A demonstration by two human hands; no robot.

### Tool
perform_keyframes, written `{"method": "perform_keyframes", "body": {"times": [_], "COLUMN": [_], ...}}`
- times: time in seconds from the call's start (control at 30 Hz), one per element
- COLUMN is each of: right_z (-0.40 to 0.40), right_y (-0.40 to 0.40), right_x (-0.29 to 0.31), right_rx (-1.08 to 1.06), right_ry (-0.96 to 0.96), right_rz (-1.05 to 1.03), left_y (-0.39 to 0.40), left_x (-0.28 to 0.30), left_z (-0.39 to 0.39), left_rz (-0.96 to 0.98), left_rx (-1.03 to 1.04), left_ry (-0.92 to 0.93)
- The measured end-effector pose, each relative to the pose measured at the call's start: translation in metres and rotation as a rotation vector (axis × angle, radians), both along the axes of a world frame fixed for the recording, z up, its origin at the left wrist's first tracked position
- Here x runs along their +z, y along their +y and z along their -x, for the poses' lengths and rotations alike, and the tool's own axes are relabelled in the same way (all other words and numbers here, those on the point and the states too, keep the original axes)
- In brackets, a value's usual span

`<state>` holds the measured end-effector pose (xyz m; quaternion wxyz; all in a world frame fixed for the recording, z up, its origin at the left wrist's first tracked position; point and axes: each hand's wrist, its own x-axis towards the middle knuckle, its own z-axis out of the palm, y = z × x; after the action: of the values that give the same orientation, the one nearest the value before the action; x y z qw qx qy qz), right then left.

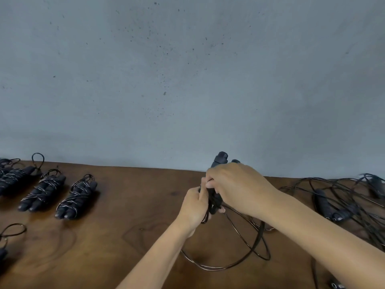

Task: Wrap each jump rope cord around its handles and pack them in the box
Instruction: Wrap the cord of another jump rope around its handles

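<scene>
I have the pair of black handles (217, 180) held together above the brown bench (129, 215), right between my two hands. Their long axis runs nearly upright, leaning a little away from me toward the grey wall (187, 69), with the top ends poking out above my knuckles.

My right hand (237, 186) is curled over the upper part of the handles, so it is the one carrying them. My left hand (194, 205) sits just below and to the left, fingers pinched on the cord (248, 247) where it meets the handles.

From there the loose cord drops down and toward me, lying in slack loops on the bench under my right forearm. So the slack is below and to the right of the grip, and I judge the next turn has to draw it up and across the handles, at right angles to their length.

Three wrapped jump ropes (79, 197) lie in a row well off to the left, and a tangle of unwrapped ropes (343, 201) sits to the right. I see no box in view.
</scene>
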<state>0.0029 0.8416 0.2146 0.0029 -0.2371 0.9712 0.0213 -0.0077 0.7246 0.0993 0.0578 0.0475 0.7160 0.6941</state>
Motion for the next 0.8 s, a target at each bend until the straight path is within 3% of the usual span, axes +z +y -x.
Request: {"method": "perform_keyframes", "body": {"times": [0.17, 0.27, 0.6, 0.8], "right_z": [0.009, 0.019, 0.040, 0.053], "right_y": [0.006, 0.007, 0.026, 0.045], "right_x": [0.020, 0.025, 0.034, 0.041], "right_rx": [0.039, 0.062, 0.107, 0.122], "right_ry": [0.034, 0.047, -0.081, -0.274], "right_rz": [0.067, -0.005, 0.084, 0.400], "left_y": [-0.008, -0.007, -0.024, -0.035], "left_x": [-0.007, -0.008, 0.015, 0.039], "left_z": [-0.003, -0.006, 0.002, -0.004], "left_rz": [0.087, 0.107, 0.343, 0.286], "left_rx": [-0.116, -0.150, -0.229, -0.377], "left_ry": [0.033, 0.079, 0.143, 0.131]}}
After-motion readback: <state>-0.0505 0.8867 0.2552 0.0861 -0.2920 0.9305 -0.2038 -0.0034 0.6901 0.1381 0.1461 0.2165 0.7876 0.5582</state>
